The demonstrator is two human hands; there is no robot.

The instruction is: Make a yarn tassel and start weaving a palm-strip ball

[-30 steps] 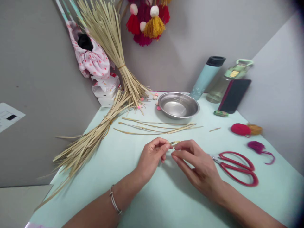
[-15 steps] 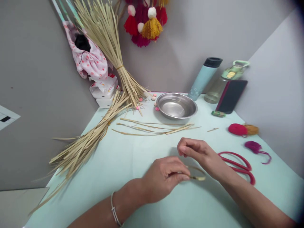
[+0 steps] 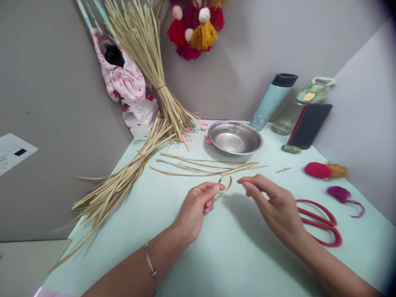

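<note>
My left hand is raised over the table and pinches a small loop of straw strip between thumb and fingers. The loop is thin, pale and curved, and it juts out to the right of my fingertips. My right hand hovers just right of the loop, apart from it. Its thumb and forefinger come close together at the tips; whatever they might hold is too small to make out. Beneath and beyond my right wrist lie red-handled scissors, partly hidden by the arm.
Loose straw strips lie beyond my hands. A steel bowl of water stands behind them. Straw bundles fill the left side. Bottles, a phone and yarn are on the right. Tassels hang above.
My left hand has lifted and moved away from me with the straw loop, turning so the loop stands up. My right hand has shifted right, its forefinger now stretched further forward.
</note>
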